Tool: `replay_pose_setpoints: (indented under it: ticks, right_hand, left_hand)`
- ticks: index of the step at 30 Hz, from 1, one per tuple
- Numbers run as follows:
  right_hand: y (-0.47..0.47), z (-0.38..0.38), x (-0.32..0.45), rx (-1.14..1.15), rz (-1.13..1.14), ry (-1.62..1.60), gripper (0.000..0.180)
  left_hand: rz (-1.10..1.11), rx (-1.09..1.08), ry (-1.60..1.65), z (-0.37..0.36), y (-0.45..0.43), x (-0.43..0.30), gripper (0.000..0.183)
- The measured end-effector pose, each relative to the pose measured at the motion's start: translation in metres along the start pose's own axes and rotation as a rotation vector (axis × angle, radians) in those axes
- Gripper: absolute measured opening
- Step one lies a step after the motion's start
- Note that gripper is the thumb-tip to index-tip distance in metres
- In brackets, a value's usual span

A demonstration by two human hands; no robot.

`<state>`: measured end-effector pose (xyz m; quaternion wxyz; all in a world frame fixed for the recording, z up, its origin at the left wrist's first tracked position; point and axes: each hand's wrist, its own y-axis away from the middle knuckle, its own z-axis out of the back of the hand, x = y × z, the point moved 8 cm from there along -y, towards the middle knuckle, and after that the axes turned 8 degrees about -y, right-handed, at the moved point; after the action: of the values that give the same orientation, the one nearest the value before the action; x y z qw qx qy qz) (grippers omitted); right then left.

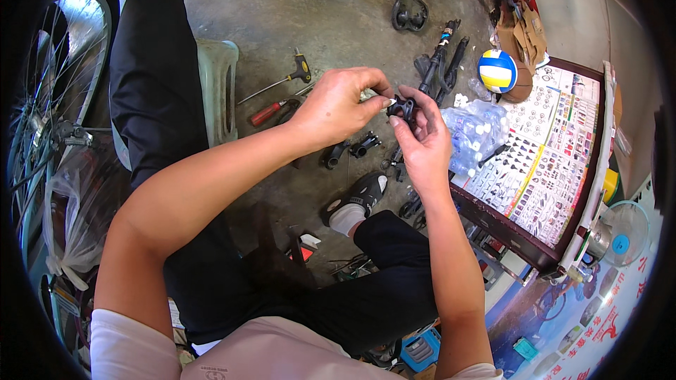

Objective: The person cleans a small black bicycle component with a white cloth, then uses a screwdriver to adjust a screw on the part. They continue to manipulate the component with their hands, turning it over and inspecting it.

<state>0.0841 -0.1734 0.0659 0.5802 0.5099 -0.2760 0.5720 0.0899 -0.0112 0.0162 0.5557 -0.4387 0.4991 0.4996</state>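
My right hand (425,142) holds a small black bicycle part (403,109), which looks like a metal clamp piece with bolt holes, between thumb and fingers. Close against its left side, my left hand (338,105) pinches a small pale piece, perhaps tissue or cloth (390,102); most of it is hidden by the fingers. Below the hands, two black handlebar stems (364,145) lie on the concrete floor. To the left are a red-handled screwdriver (266,114) and a yellow-and-black T-handle wrench (301,69).
A pale plastic stool (219,92) and a spoked bicycle wheel (100,63) stand left. Ahead lie a black saddle (409,13) and black tubular bicycle parts (438,60). At right, wrapped plastic bottles (472,134), a volleyball (497,71) and a basketball (522,83) adjoin a poster-covered table (549,153).
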Motion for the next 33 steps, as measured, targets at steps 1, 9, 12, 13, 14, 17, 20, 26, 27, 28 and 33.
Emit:
replay_pose_setpoints:
  ticks: [1, 9, 12, 13, 14, 17, 20, 26, 27, 28, 33]
  right_hand:
    - [0.001, 0.0, 0.0, -0.009, 0.004, 0.009, 0.042]
    - [0.006, -0.009, 0.023, 0.028, 0.229, 0.351, 0.038]
    - [0.008, -0.014, 0.025, 0.03, 0.243, 0.369, 0.033]
    - [0.009, -0.016, 0.026, 0.034, 0.242, 0.38, 0.031]
    - [0.009, -0.017, 0.026, 0.02, 0.279, 0.391, 0.027]
    - [0.006, -0.007, 0.003, -0.06, 0.081, 0.236, 0.025]
    - [0.006, 0.0, -0.001, -0.125, 0.023, 0.218, 0.022]
    - [0.004, 0.011, -0.012, -0.195, -0.047, -0.164, 0.021]
    - [0.005, 0.011, -0.014, -0.199, -0.068, -0.207, 0.021]
    - [0.005, 0.011, -0.014, -0.191, -0.076, -0.208, 0.021]
    - [0.006, 0.005, -0.006, -0.145, -0.04, -0.186, 0.021]
  left_hand:
    - [-0.005, 0.006, -0.005, 0.0, 0.0, 0.0, 0.016]
    - [0.252, 0.133, 0.176, -0.012, 0.0, 0.027, 0.019]
    - [0.54, 0.252, 0.384, -0.022, 0.011, 0.036, 0.014]
    - [0.534, 0.237, 0.367, -0.023, 0.013, 0.037, 0.013]
    - [0.527, 0.222, 0.351, -0.023, 0.014, 0.038, 0.012]
    - [0.462, 0.161, 0.296, -0.028, 0.015, 0.041, 0.012]
    - [0.416, 0.209, 0.155, -0.023, 0.013, 0.026, 0.019]
    - [-0.256, 0.072, -0.174, -0.014, 0.017, -0.023, 0.028]
    - [-0.307, 0.065, -0.245, -0.014, 0.019, -0.027, 0.028]
    - [-0.375, 0.025, -0.288, -0.012, 0.021, -0.032, 0.025]
    - [-0.493, 0.006, -0.408, -0.01, 0.021, -0.033, 0.022]
